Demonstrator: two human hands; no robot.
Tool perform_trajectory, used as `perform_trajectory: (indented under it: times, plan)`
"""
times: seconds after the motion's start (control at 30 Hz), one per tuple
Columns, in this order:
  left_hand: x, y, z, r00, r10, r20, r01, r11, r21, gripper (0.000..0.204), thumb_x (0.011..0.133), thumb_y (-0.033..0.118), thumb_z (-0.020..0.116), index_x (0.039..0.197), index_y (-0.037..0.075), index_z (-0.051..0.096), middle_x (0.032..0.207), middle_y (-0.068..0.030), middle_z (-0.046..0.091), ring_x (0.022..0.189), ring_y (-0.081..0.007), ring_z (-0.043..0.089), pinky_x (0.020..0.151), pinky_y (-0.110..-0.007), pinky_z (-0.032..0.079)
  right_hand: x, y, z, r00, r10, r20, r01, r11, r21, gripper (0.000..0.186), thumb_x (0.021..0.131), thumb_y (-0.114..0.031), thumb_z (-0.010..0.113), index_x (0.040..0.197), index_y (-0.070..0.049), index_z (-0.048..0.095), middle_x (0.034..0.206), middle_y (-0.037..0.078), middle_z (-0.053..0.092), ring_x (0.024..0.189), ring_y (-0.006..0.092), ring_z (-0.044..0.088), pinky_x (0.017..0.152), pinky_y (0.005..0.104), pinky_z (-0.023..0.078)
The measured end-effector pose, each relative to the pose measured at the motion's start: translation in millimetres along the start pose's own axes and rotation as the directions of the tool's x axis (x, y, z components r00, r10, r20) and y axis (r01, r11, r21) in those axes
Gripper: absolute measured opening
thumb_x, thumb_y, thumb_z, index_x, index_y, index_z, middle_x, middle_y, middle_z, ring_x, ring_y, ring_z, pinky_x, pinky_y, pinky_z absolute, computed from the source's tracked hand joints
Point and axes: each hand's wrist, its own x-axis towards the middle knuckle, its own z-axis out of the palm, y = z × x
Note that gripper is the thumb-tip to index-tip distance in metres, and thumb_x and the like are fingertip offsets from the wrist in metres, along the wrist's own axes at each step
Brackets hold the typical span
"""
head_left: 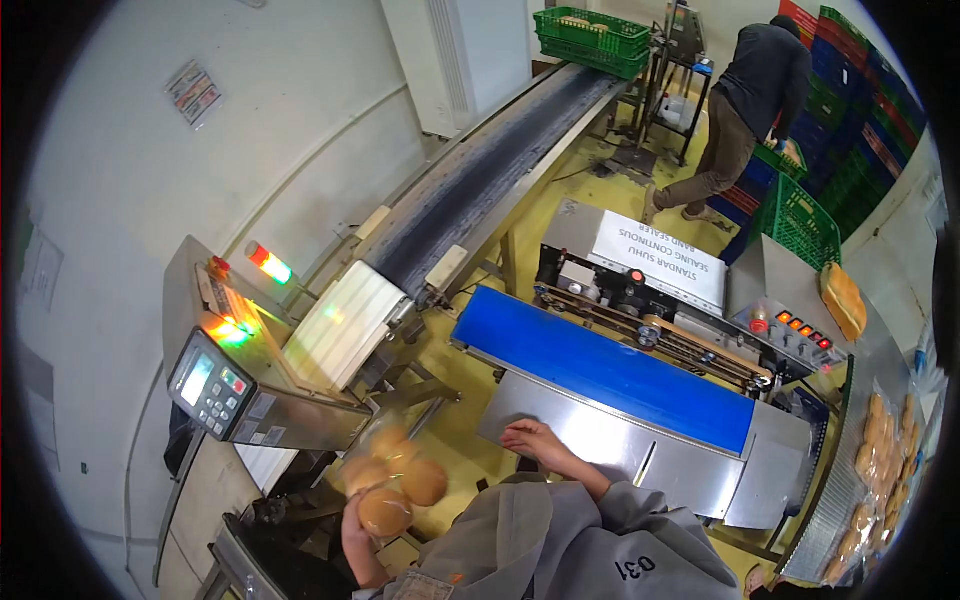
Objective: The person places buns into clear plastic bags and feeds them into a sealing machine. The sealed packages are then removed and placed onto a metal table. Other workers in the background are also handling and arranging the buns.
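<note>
- Your left hand (357, 535) is closed around the lower end of a clear bag of round buns (392, 478), gripping it from beneath; the fingers are mostly hidden behind the bag, so you can see the hold but not how tightly they curl.
- The bag stands up and away from that hand, its long axis running from your grip toward the upper right, with its blurred top end nearest the metal detector (262, 385).
- Your right hand (533, 441) holds nothing: it lies palm down, fingers loosely spread, on the steel apron (600, 440) of the sealing machine, just below the blue belt (610, 368).
- The bag lies to the left of your right hand, near but apart from it, so the left hand alone has it.
- Just above the bag, the detector's keypad panel (212, 385) faces you, with a lit signal lamp (268, 263) beside it and a white roller section (345, 325) leading onto the long dark conveyor (480, 165).
- Far up that conveyor a green crate (592, 40) sits at its end.
- To your right, more bagged buns (880, 450) lie on a steel table (830, 500).
- Well away, another person (745, 110) bends over stacked green and blue crates (850, 120).
</note>
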Motion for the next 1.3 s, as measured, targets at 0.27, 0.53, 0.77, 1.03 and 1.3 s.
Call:
perform_trajectory:
  times: [0.27,0.53,0.77,1.03,1.3]
  plan:
    - [-36,36,-195,0.763,0.181,-0.620,-0.354,0.920,-0.166,0.052,0.077,0.030,0.058,0.119,0.006,0.040,0.108,-0.0089,0.052,0.090,-0.0198,0.054,0.073,-0.031,0.045,-10,-15,-13,0.991,-0.045,-0.126,0.047,0.999,0.014,0.017,0.086,-0.009,0.047,0.098,0.003,0.049,0.092,0.013,0.057,0.085,0.0195,0.057,0.077,0.0272,0.046]
    - [35,70,-263,0.517,0.527,-0.675,-0.179,0.837,0.517,0.035,0.076,0.031,0.056,0.105,0.013,0.047,0.088,-0.0035,0.054,0.072,-0.0169,0.053,0.058,-0.030,0.044,-38,-15,-27,0.991,-0.079,-0.111,0.084,0.996,0.033,0.021,0.085,-0.012,0.049,0.100,0.003,0.048,0.094,0.014,0.056,0.089,0.0201,0.056,0.078,0.0271,0.046]
    - [103,2,104,0.814,-0.538,0.218,0.545,0.838,0.029,0.023,0.078,0.021,0.053,0.092,0.004,0.055,0.065,-0.0010,0.051,0.059,-0.0120,0.049,0.056,-0.023,0.041,-103,-34,-82,0.891,-0.191,-0.412,0.271,0.952,0.145,0.020,0.084,-0.012,0.051,0.098,0.003,0.050,0.092,0.013,0.056,0.086,0.0183,0.057,0.078,0.0261,0.046]
    - [80,-66,455,0.451,-0.570,0.687,-0.072,0.744,0.664,0.030,0.086,0.022,0.048,0.109,0.003,0.050,0.082,-0.0059,0.058,0.075,-0.0105,0.052,0.069,-0.023,0.042,-287,-37,-230,0.429,-0.301,-0.851,0.780,0.599,0.181,0.013,0.083,-0.008,0.050,0.092,0.001,0.051,0.085,0.014,0.059,0.075,0.0197,0.059,0.072,0.0291,0.049]
    - [45,-152,602,0.739,-0.329,0.588,-0.052,0.842,0.537,0.026,0.086,0.020,0.048,0.108,0.006,0.051,0.087,-0.0052,0.058,0.073,-0.0103,0.053,0.066,-0.024,0.044,-560,-33,-500,-0.434,-0.449,-0.781,0.257,0.769,-0.585,0.011,0.074,-0.008,0.058,0.083,-0.002,0.057,0.075,0.004,0.057,0.070,0.0096,0.051,0.065,0.0225,0.042]
